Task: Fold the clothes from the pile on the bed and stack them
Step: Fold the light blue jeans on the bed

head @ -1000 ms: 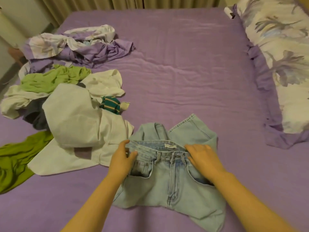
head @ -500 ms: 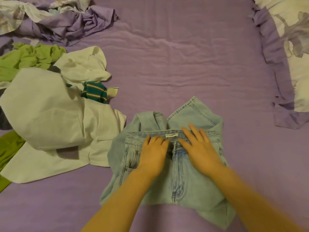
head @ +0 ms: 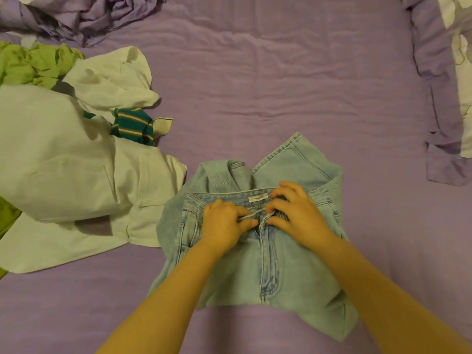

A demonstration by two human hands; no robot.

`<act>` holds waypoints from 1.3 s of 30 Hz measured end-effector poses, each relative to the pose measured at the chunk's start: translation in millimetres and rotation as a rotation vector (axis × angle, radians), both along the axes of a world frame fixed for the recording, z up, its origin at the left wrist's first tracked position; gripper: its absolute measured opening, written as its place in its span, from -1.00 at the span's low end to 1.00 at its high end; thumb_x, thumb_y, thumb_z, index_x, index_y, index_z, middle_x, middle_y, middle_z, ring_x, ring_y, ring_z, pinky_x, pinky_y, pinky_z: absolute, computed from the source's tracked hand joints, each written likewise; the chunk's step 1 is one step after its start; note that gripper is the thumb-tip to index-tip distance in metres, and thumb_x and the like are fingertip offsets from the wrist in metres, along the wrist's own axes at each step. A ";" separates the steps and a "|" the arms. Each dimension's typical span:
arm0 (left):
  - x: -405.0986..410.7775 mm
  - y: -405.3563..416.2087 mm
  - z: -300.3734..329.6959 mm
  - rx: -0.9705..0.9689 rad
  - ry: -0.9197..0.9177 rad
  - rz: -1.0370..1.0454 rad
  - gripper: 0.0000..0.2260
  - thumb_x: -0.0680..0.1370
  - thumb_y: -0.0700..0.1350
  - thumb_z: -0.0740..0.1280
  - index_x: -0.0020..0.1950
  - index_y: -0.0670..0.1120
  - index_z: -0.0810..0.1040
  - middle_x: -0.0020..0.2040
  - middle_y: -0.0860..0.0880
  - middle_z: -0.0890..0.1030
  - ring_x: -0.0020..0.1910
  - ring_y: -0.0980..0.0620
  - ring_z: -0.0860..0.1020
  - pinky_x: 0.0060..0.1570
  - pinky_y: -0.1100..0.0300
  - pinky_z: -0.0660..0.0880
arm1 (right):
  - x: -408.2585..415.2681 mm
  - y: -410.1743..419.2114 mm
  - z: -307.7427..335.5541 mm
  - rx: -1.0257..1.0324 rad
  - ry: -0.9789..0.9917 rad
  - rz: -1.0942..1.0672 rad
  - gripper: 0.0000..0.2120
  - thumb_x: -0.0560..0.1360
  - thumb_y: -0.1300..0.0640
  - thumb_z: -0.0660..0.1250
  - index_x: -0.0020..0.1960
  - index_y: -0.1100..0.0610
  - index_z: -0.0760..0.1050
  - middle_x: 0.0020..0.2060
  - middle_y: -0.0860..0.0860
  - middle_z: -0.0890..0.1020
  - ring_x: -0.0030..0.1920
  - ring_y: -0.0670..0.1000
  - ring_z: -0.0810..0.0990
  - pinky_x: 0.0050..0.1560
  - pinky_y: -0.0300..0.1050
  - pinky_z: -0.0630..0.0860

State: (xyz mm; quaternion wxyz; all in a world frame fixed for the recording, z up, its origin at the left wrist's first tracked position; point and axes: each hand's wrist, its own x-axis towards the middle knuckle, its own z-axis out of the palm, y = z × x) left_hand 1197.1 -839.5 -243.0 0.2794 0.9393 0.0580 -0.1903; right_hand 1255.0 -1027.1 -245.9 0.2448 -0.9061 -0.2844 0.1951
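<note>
Folded jeans [head: 268, 251] lie lower centre of the frame on the bed [head: 255, 85]. Left hand [head: 224, 226] and right hand [head: 296, 215] both pinch the waistband at the fly. Pile [head: 76, 149] lies at left, touching the jeans

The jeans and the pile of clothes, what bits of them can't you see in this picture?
- Jeans, head view: the button or zip at the waist is covered by the left hand and right hand.
- Small label inside the waistband: print too small to read.
- Green garment and purple floral bedding: cut off by the left and top edges.
- Striped teal garment: mostly buried under white clothes.
</note>
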 end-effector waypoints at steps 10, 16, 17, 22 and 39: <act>12.0 -2.0 13.6 -0.638 0.254 0.371 -0.89 0.54 -0.07 0.36 -0.03 -0.07 0.64 -0.12 -0.05 0.67 -0.10 -0.01 0.62 -0.02 0.11 0.54 | -1.0 -2.5 18.5 0.028 -0.026 0.023 -0.80 0.53 -0.01 0.32 0.11 0.03 0.55 -0.04 -0.02 0.60 0.03 0.04 0.51 0.13 -0.15 0.24; 12.8 -8.6 20.4 -0.721 0.289 0.450 -0.83 0.56 -0.06 0.34 -0.10 -0.15 0.64 -0.25 -0.15 0.63 -0.29 0.01 0.55 -0.18 0.12 0.50 | -6.4 0.7 31.2 0.110 -0.015 0.048 -0.88 0.51 0.14 0.32 0.03 0.06 0.58 -0.08 -0.03 0.60 0.02 0.05 0.54 0.15 -0.14 0.24; 12.9 -9.4 22.4 -0.719 0.292 0.462 -0.82 0.56 -0.07 0.35 -0.18 -0.12 0.63 -0.35 -0.12 0.57 -0.38 0.03 0.48 -0.26 0.14 0.44 | -8.3 2.9 33.3 0.130 -0.019 0.055 -0.87 0.49 0.18 0.31 0.01 0.07 0.58 -0.11 -0.03 0.61 0.00 0.06 0.55 0.13 -0.13 0.25; 11.9 -11.3 27.2 -0.750 0.303 0.489 -0.66 0.55 -0.07 0.35 -0.38 -0.09 0.37 -0.44 -0.04 0.27 -0.48 0.06 0.22 -0.36 0.16 0.21 | -12.2 12.9 34.5 0.142 -0.008 0.028 -0.86 0.48 0.23 0.34 0.01 0.09 0.58 0.02 -0.01 0.56 0.08 0.06 0.48 0.15 -0.11 0.30; 1.0 -8.3 34.0 -0.672 0.212 0.136 -0.80 0.49 -0.12 0.43 0.09 -0.11 0.62 -0.09 -0.05 0.63 -0.14 0.02 0.58 -0.06 0.11 0.52 | 6.1 -3.9 38.8 0.136 0.302 -0.068 -0.80 0.47 0.07 0.40 0.08 0.06 0.62 -0.08 -0.03 0.65 -0.10 -0.09 0.56 -0.12 -0.40 0.39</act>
